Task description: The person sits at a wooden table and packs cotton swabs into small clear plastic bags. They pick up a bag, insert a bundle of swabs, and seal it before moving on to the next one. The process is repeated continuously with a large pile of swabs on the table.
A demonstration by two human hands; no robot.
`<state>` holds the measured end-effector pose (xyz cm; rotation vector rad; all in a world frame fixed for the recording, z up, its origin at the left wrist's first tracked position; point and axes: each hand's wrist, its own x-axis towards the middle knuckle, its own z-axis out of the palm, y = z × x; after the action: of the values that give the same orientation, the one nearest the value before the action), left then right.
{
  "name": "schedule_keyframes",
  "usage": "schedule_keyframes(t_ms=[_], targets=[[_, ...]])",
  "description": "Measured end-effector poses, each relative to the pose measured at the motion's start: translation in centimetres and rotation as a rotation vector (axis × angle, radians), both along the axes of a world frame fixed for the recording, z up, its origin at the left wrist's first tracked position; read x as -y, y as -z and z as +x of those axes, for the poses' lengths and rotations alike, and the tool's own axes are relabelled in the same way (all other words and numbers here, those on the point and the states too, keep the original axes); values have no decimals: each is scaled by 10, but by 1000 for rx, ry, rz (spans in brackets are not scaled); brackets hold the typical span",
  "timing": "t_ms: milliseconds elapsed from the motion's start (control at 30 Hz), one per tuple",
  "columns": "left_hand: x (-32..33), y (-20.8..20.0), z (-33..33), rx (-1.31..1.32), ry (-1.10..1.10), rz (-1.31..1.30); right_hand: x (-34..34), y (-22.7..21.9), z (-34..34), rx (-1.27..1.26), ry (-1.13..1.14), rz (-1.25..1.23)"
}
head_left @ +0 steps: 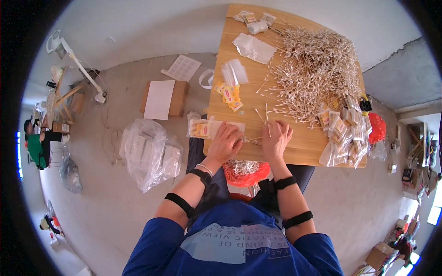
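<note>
My left hand (pixel 225 141) is at the table's near edge with its fingers curled round the ends of a few cotton swabs (pixel 252 140). Opposite it, my right hand (pixel 277 138) pinches cotton swabs too, some of them lying crosswise between both hands. Just beyond the right fingertips, a few loose swabs (pixel 266 112) stick out on the tabletop. Beside the left hand lies a clear packet (pixel 200 129) filled with a row of swabs and bearing a yellow label, partly over the table edge. The palms hide part of what the fingers hold.
A large heap of cotton swabs (pixel 317 69) covers the far right of the wooden table (pixel 239 124). Filled packets (pixel 347 131) pile at the right edge; yellow labels (pixel 231 95) and clear bags (pixel 235 72) lie left. A red bag of swabs (pixel 246 174) sits below the near edge.
</note>
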<state>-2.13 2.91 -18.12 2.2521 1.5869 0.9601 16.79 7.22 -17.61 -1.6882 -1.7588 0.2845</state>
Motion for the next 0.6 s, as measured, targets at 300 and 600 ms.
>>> schedule_keyframes(t_ms=[300, 600], targets=[[1, -3, 2, 23, -21, 21, -9, 7, 14, 59, 76, -63], [0, 3, 0, 6, 0, 9, -10, 8, 9, 96, -12, 2]])
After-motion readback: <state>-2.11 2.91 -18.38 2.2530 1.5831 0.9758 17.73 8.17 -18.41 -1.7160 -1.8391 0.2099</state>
